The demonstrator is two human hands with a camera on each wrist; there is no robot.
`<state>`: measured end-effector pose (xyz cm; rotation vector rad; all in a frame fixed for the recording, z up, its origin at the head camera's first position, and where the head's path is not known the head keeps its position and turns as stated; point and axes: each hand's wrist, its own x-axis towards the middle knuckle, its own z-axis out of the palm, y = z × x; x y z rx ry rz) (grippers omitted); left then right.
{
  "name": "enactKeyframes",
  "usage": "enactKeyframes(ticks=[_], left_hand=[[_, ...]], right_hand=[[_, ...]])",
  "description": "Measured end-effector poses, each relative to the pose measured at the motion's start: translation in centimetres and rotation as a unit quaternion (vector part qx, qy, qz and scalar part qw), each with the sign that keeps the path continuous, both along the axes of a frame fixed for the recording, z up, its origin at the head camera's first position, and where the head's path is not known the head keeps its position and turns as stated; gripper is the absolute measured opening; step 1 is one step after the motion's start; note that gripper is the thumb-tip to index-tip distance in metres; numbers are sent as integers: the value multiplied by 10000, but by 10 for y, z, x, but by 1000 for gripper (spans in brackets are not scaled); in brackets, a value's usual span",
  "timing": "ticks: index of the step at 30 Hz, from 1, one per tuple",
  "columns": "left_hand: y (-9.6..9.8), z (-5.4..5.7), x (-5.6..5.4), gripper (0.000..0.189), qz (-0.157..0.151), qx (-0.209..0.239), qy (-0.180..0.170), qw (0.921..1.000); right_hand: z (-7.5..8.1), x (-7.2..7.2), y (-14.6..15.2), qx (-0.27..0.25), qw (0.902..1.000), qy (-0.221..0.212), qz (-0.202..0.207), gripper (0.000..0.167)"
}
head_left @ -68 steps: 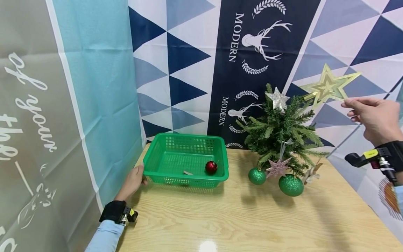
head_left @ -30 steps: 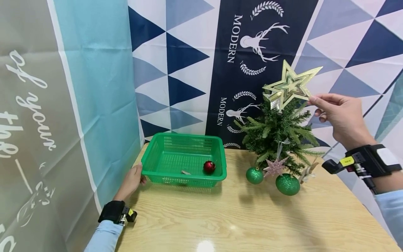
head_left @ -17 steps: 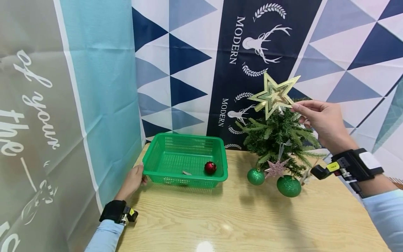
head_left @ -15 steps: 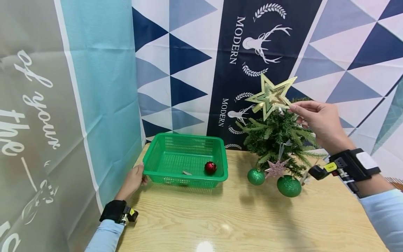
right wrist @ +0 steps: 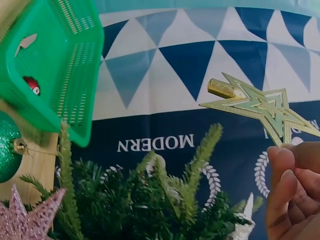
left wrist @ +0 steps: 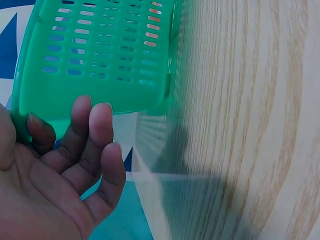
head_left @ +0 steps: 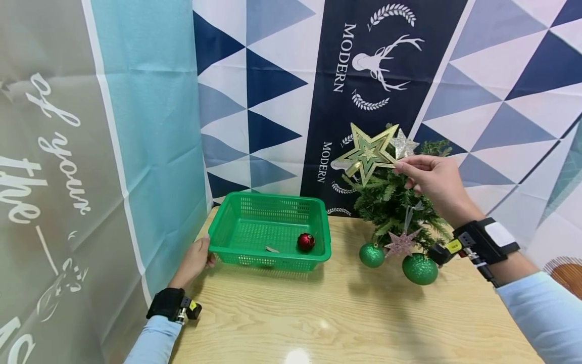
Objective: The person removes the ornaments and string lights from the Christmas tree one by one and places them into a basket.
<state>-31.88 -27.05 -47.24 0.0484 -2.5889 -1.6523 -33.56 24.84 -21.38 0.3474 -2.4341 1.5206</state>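
Observation:
My right hand [head_left: 429, 184] pinches one point of a gold star tree topper [head_left: 369, 152] between thumb and fingers. The topper hangs in the air at the left of a small Christmas tree's [head_left: 384, 194] top; its short gold socket [right wrist: 224, 88] shows in the right wrist view. A silver glitter star [head_left: 403, 145] sits on the treetop, just behind my right fingers. At the table's left, my left hand [head_left: 193, 260] grips the near left corner of a green plastic basket [head_left: 268, 257]. In the left wrist view its curled fingers [left wrist: 100, 125] lie against the basket's end wall.
Inside the basket lie a red ball ornament [head_left: 305, 242] and a small pale piece [head_left: 271, 249]. Green glitter balls [head_left: 420, 268] and a pink star [head_left: 402, 243] hang low on the tree. Patterned cloth [head_left: 273, 91] stands behind the wooden table [head_left: 282, 308].
My right hand has carried the gold star leftward and down, from right of the tree across its top to the left side. The left hand has stayed at the basket.

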Motion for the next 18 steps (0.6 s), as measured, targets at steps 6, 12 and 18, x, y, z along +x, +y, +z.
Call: enactKeyframes(ticks=[6, 12, 18], left_hand=[[0, 0, 0, 52, -23, -11, -22, 10000], [1, 1, 0, 49, -3, 39, -59, 10000], [0, 0, -1, 50, 12, 25, -52, 10000]], right_hand=[[-9, -3, -9, 315, 9995, -102, 1, 44], [-14, -4, -15, 472, 9988, -121, 66, 44], [-21, -7, -22, 553, 9983, -174, -3, 43]])
